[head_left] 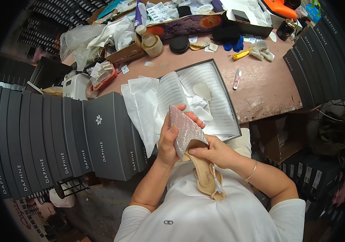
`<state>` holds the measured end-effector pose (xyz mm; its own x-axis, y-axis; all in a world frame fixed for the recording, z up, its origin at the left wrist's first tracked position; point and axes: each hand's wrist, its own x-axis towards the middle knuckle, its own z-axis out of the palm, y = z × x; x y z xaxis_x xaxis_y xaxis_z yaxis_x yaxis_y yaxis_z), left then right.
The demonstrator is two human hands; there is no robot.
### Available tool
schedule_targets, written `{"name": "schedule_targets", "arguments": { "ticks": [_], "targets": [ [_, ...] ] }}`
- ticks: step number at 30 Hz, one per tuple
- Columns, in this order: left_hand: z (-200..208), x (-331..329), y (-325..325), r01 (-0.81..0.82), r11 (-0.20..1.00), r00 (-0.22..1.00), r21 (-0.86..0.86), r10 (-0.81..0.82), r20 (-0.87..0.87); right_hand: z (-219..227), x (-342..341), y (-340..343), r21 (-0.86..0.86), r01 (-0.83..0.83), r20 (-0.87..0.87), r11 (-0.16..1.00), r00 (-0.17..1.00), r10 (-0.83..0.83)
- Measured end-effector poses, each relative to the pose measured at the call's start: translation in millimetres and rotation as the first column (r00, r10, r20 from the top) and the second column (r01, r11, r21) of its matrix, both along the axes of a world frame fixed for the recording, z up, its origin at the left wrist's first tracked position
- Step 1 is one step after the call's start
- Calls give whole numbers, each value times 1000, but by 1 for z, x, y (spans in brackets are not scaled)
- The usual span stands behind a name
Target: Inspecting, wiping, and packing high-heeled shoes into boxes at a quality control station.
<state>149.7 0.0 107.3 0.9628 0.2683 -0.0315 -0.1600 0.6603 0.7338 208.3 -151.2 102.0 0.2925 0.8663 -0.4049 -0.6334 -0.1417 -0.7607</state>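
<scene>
From the head view, both hands were on 1 shoe, a pointed-toe slingback (pixel 188 139) with a pinkish glitter upper and a beige insole, held up just above the person's lap and just short of the open shoe box (pixel 221 80). The shoe's long axis ran on a diagonal, toe pointing up and away toward the box at upper left, heel strap hanging down toward the white shirt at lower right. The left hand (pixel 168 143) had its fingers wrapped shut around the glittery toe part, thumb lying across the left side, fingertips peeking over the far edge. The right hand (pixel 214 152) was clamped on the middle of the shoe at the insole's edge, thumb pressed on top. So the toe lay beyond the left hand, the heel below the right one, and the left hand was the nearer one to the box. Inside the box sat white tissue paper (pixel 144 103) spilling over its left side, plus a pale oval insert (pixel 202 90). A stack of grey box lids (pixel 59 137) stood to the left, and small snips (pixel 237 78) lay on the pink table (pixel 265 88) right of the box.
</scene>
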Motion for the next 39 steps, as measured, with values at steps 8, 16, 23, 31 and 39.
{"name": "schedule_targets", "arguments": {
  "ticks": [8, 16, 23, 31, 39],
  "targets": [
    [6, -5, -2, -29, 972, 989, 233, 62, -136, 0, -13, 15, -88, 4, 11, 996, 1000, -3],
    [-7, 3, 10, -10, 998, 1000, -66, 8, -21, -2, -13, 14, 37, 179, 6, 983, 984, -179],
    [-7, -1, 12, -30, 999, 996, 17, 32, -86, -10, -15, 27, 22, 151, 265, 988, 952, -152],
    [-40, -24, 4, -79, 988, 961, 132, 110, -253, -41, 0, -13, -132, 317, -225, 939, 913, -340],
    [-60, -30, -5, 40, 999, 888, 7, -32, -458, -51, 2, -3, -148, 289, 64, 946, 957, -283]
  ]
}}
